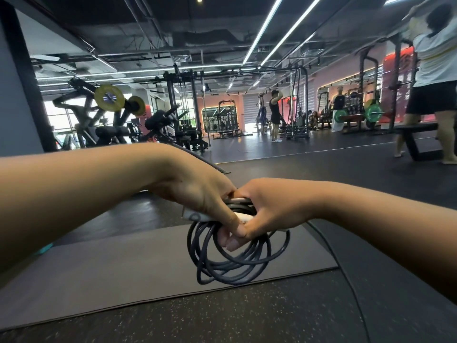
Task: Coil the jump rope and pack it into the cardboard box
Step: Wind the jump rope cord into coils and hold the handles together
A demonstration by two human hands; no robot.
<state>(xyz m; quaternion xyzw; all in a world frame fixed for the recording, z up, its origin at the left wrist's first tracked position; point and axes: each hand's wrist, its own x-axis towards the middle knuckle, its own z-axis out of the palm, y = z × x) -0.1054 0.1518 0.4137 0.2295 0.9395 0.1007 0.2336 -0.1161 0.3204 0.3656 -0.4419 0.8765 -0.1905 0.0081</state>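
The jump rope point(232, 266) is a dark cord with pale handles, wound into several loose loops that hang in the air in front of me. My left hand point(197, 194) grips the top of the bundle, with one pale handle sticking out to its left. My right hand point(269, 209) meets it from the right and is also closed on the bundle at the handles. The loops dangle below both hands, above a grey mat point(123, 273). No cardboard box is in view.
The grey mat lies on speckled black gym flooring point(247, 318). A dark cord point(346, 280) runs across the floor at the right. Weight machines point(111, 115) stand at the left. A person point(435, 78) stands by a bench at the far right; others are farther back.
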